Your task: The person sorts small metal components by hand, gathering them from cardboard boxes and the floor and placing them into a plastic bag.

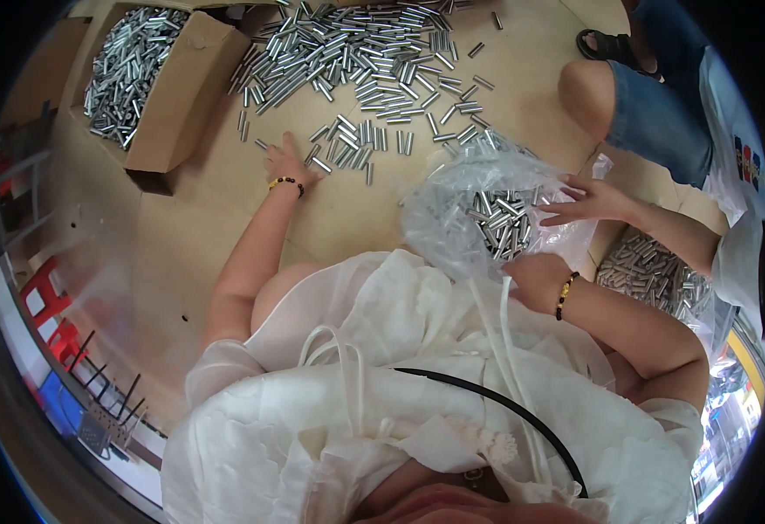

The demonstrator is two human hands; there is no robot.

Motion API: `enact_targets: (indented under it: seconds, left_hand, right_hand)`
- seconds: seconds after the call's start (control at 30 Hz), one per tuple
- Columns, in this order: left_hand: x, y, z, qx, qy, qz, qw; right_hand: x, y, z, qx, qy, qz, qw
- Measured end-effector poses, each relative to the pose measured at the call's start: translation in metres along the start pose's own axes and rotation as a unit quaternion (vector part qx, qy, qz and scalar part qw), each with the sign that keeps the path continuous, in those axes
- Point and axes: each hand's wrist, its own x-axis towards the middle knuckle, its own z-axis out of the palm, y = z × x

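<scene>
Cardboard box point(192, 92) of metal pins point(129, 79). Left hand point(289, 166) splayed, nothing visibly gripped, beside loose pins point(347, 144) on floor point(173, 253). Clear plastic bag point(439, 210), pins inside; right hand point(538, 276) at near edge, grip unclear. Co-worker's hand point(593, 200) at bag's right side.

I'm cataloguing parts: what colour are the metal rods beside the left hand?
The metal rods are silver, seen best in the head view.

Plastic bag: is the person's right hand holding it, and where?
The right hand is at the near edge of the plastic bag; its grip is hidden, so I can't tell.
</scene>
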Motion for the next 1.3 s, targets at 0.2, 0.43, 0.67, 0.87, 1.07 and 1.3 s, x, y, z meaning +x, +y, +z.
enact_targets:
  seconds: [0.2,0.43,0.67,0.87,1.07,1.3]
  left_hand:
    - [0.020,-0.051,-0.001,0.000,0.056,-0.037,0.998]
    - [0.024,-0.030,0.028,-0.118,0.005,0.066,0.991]
    - [-0.012,0.041,0.030,-0.066,-0.054,0.199,0.976]
    - [-0.011,0.065,0.023,-0.080,-0.069,0.165,0.981]
    - [-0.006,0.073,0.023,-0.104,-0.050,0.194,0.974]
    - [-0.002,0.089,0.042,-0.138,-0.043,0.293,0.945]
  right_hand:
    - [0.095,0.006,-0.091,0.142,0.444,-0.130,0.875]
    - [0.228,0.082,-0.104,0.092,0.331,0.202,0.917]
    - [0.241,0.066,-0.095,0.101,0.272,0.186,0.939]
    - [0.267,0.021,-0.091,0.109,0.286,0.116,0.945]
    - [0.276,-0.017,-0.095,0.173,0.315,0.125,0.925]
    - [0.295,-0.023,-0.086,0.224,0.347,0.101,0.905]
